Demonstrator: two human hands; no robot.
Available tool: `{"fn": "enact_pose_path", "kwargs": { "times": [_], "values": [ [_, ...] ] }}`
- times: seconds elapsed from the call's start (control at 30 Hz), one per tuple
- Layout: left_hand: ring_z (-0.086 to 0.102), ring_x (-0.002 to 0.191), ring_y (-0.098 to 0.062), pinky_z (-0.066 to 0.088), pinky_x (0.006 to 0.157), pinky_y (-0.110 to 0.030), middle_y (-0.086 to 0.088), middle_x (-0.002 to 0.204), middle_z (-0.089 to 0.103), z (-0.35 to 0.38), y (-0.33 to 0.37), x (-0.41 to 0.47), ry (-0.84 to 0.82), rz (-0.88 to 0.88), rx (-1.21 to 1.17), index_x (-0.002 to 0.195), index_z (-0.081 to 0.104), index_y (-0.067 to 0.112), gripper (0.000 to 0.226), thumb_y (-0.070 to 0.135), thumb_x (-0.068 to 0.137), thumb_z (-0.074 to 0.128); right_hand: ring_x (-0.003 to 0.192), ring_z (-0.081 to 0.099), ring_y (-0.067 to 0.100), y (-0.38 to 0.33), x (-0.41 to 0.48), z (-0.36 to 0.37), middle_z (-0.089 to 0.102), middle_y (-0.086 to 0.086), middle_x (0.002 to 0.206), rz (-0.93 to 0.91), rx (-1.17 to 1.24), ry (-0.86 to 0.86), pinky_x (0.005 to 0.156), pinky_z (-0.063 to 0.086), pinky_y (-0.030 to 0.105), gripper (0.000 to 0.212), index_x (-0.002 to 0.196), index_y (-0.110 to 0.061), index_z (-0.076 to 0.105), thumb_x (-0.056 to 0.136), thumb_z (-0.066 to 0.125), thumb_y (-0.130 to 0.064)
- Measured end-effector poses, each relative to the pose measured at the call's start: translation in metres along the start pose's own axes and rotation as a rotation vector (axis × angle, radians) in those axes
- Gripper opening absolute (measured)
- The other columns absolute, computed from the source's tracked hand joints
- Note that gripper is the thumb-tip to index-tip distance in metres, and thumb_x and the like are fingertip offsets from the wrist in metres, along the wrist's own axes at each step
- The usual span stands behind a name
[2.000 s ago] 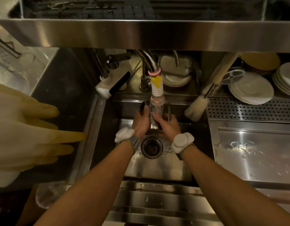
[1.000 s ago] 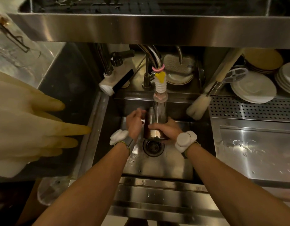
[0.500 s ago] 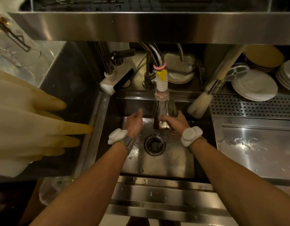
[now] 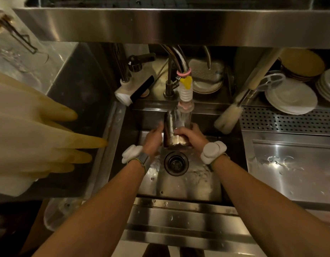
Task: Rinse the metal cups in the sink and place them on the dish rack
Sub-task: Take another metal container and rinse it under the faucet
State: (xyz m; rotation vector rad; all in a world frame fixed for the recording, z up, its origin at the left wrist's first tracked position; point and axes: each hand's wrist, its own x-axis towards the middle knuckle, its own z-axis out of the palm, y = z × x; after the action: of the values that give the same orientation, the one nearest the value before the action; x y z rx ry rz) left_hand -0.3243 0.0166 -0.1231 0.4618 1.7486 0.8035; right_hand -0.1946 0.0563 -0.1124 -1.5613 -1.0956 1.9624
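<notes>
Presently, step: rinsing. The shiny cylindrical metal cup (image 4: 174, 127) is held under the white ribbed tap nozzle (image 4: 185, 93), over the steel sink (image 4: 179, 186).
Left hand (image 4: 152, 143): fingers straight and together, apparently resting on the cup's left wall.
Right hand (image 4: 193, 136): fingers curled round the cup's lower end.
Next move: probably empty the cup, then carry it right of the fingers to the perforated steel drainer (image 4: 286, 120).

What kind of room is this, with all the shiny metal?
Probably a dishwashing corner of a kitchen, maybe a restaurant's. There is a steel sink with a tap over a metal cup, stacks of plates beside it, and rubber gloves on the left.
</notes>
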Motion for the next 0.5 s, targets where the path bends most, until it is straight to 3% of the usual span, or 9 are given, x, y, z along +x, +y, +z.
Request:
{"fn": "enact_pose_path", "kwargs": {
  "times": [0.07, 0.13, 0.2, 0.27, 0.37, 0.43, 0.5],
  "values": [
    [0.064, 0.091, -0.019, 0.050, 0.066, -0.030, -0.004, 0.103, 0.068, 0.003, 0.001, -0.007, -0.137, -0.067, -0.114, 0.113, 0.062, 0.022, 0.058, 0.067, 0.089, 0.035, 0.091, 0.067, 0.033, 0.006, 0.000, -0.007, 0.061, 0.019, 0.120, 0.089, 0.116, -0.045, 0.064, 0.058, 0.042, 0.088, 0.137, -0.008, 0.036, 0.064, 0.077, -0.034],
    [0.067, 0.091, -0.020, 0.053, 0.065, -0.030, -0.005, 0.102, 0.071, 0.003, -0.002, -0.008, -0.157, -0.068, -0.189, 0.109, 0.066, 0.020, 0.058, 0.069, 0.082, 0.048, 0.096, 0.065, 0.035, 0.009, 0.001, -0.012, 0.064, 0.020, 0.116, 0.091, 0.182, -0.086, 0.080, 0.056, 0.048, 0.064, 0.120, -0.009, 0.057, 0.064, 0.071, -0.038],
    [0.070, 0.088, -0.021, 0.056, 0.065, -0.031, -0.009, 0.106, 0.072, 0.003, -0.004, -0.008, -0.091, -0.017, -0.263, 0.107, 0.066, 0.015, 0.053, 0.059, 0.077, 0.066, 0.102, 0.064, 0.034, 0.013, 0.005, -0.014, 0.068, 0.017, 0.109, 0.096, 0.178, -0.034, 0.094, 0.050, 0.049, 0.038, 0.102, -0.012, 0.067, 0.075, 0.067, -0.039],
    [0.069, 0.085, -0.022, 0.057, 0.067, -0.032, -0.013, 0.110, 0.069, 0.006, -0.006, -0.008, 0.001, 0.046, -0.302, 0.109, 0.059, 0.013, 0.043, 0.037, 0.077, 0.076, 0.098, 0.068, 0.031, 0.018, 0.006, -0.013, 0.071, 0.013, 0.103, 0.098, 0.087, 0.036, 0.092, 0.053, 0.048, 0.043, 0.105, -0.012, 0.067, 0.075, 0.072, -0.044],
    [0.067, 0.098, -0.028, 0.058, 0.083, -0.045, -0.015, 0.115, 0.065, 0.005, -0.007, -0.009, 0.059, 0.164, -0.256, 0.125, 0.050, 0.012, 0.055, 0.016, 0.078, 0.077, 0.087, 0.072, 0.027, 0.024, 0.008, -0.008, 0.072, 0.010, 0.098, 0.087, 0.085, 0.084, 0.079, 0.059, 0.045, 0.058, 0.106, -0.016, 0.061, 0.061, 0.084, -0.046],
    [0.065, 0.103, -0.027, 0.055, 0.090, -0.046, -0.013, 0.115, 0.066, 0.004, -0.006, -0.009, 0.032, 0.189, -0.245, 0.129, 0.053, 0.013, 0.052, 0.014, 0.081, 0.073, 0.090, 0.071, 0.027, 0.024, 0.007, -0.006, 0.074, 0.011, 0.100, 0.126, 0.125, 0.082, 0.079, 0.058, 0.048, 0.066, 0.105, -0.015, 0.065, 0.055, 0.083, -0.053],
    [0.065, 0.100, -0.024, 0.056, 0.083, -0.041, -0.007, 0.110, 0.067, 0.005, -0.001, -0.011, -0.041, 0.123, -0.271, 0.123, 0.058, 0.017, 0.041, 0.022, 0.084, 0.069, 0.096, 0.070, 0.028, 0.025, 0.010, -0.003, 0.074, 0.009, 0.103, 0.171, 0.148, 0.056, 0.077, 0.058, 0.047, 0.076, 0.110, -0.017, 0.067, 0.050, 0.078, -0.063]
  ]
}}
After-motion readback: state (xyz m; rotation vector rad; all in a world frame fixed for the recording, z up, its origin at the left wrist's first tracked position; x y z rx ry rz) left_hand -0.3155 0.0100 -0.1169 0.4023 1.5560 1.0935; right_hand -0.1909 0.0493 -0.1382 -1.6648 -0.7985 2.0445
